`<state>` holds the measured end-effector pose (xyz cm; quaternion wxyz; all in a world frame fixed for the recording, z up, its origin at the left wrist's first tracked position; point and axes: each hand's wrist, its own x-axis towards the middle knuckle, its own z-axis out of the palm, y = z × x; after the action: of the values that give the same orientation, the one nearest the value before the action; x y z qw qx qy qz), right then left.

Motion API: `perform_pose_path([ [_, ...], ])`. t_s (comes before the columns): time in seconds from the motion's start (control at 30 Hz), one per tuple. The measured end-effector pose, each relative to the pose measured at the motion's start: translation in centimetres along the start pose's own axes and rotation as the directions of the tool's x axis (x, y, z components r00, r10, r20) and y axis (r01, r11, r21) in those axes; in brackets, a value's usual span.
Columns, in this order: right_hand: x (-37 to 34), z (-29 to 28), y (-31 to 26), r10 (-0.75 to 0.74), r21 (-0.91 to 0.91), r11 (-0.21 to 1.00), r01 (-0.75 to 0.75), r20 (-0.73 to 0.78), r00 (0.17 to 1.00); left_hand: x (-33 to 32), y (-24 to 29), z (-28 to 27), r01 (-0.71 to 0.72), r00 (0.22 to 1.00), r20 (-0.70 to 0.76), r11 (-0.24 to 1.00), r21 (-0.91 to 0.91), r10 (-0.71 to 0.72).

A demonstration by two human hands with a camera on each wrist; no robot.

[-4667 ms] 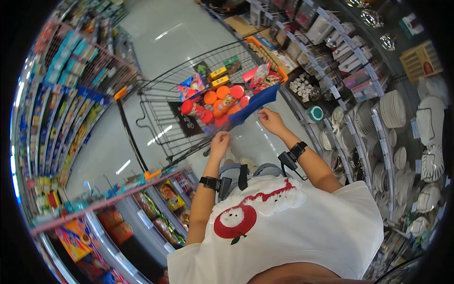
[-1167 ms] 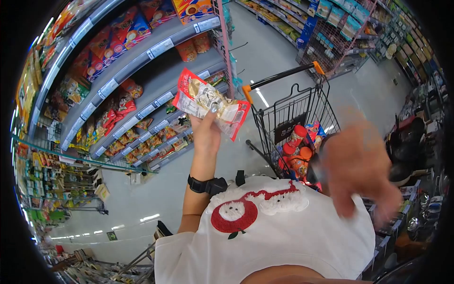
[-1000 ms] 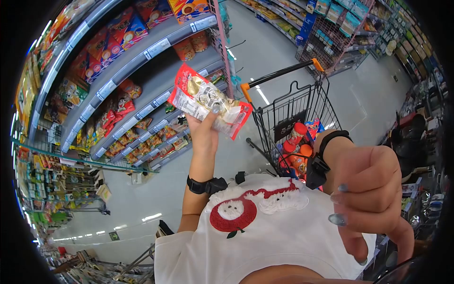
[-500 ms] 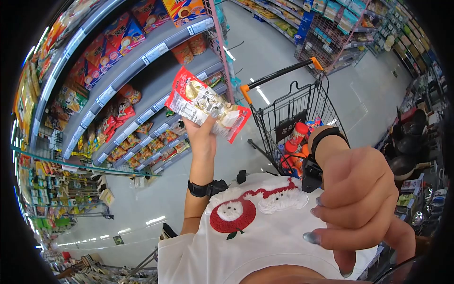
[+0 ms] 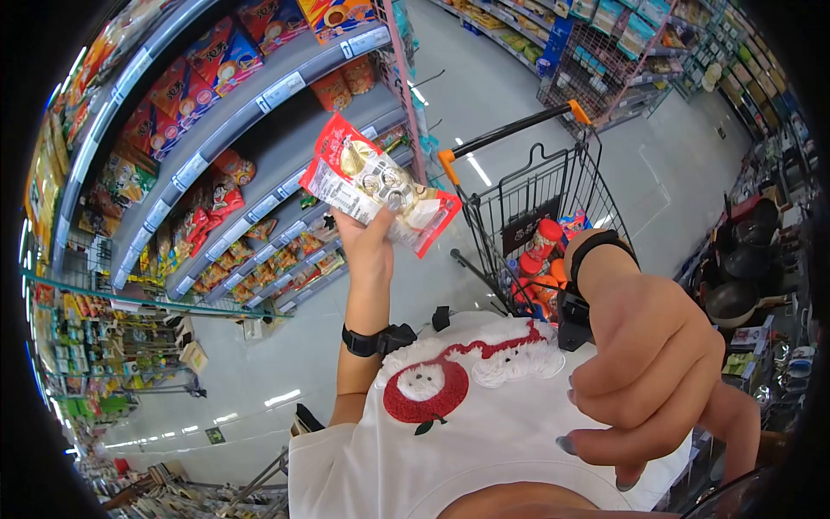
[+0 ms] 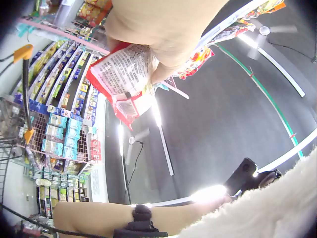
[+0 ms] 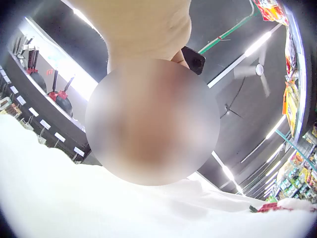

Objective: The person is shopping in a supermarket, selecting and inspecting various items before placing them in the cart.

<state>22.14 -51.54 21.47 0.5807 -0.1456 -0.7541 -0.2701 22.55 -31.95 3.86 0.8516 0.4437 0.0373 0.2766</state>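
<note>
My left hand holds up a red-and-white snack packet with clear windows, thumb across its front, fingers behind. The packet's printed back shows in the left wrist view, below the left hand. My right hand is raised close to the head camera, in front of the white shirt. Its fingers are curled, with nothing visible in them. Past the right wrist, red-lidded jars lie in the black wire shopping cart. In the right wrist view, a blurred patch hides what lies beyond that hand.
Snack shelves curve along the left, close to the packet. The cart's handle faces the aisle floor. Pans line the right side. Another shelf rack stands beyond the cart.
Earlier, both hands were low beside the cart. Later the left hand held the packet while the right came up near the head camera. In the last half second, the right hand shifted only slightly.
</note>
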Motion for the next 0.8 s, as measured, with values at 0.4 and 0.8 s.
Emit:
perform_pose_path([
  [0.4, -11.1, -2.2, 5.3, 0.91, -0.431, 0.158, -0.888, -0.285, 0.3, -0.9, 0.2, 0.4, -0.065, 0.998, 0.037, 0.985, 0.161, 0.06],
  [0.8, -25.2, 0.3, 1.1, 0.964, 0.168, -0.249, -0.954, 0.142, -0.226, -4.2, -2.5, -2.4, -0.013, 0.995, -0.083, 0.899, 0.437, 0.054],
])
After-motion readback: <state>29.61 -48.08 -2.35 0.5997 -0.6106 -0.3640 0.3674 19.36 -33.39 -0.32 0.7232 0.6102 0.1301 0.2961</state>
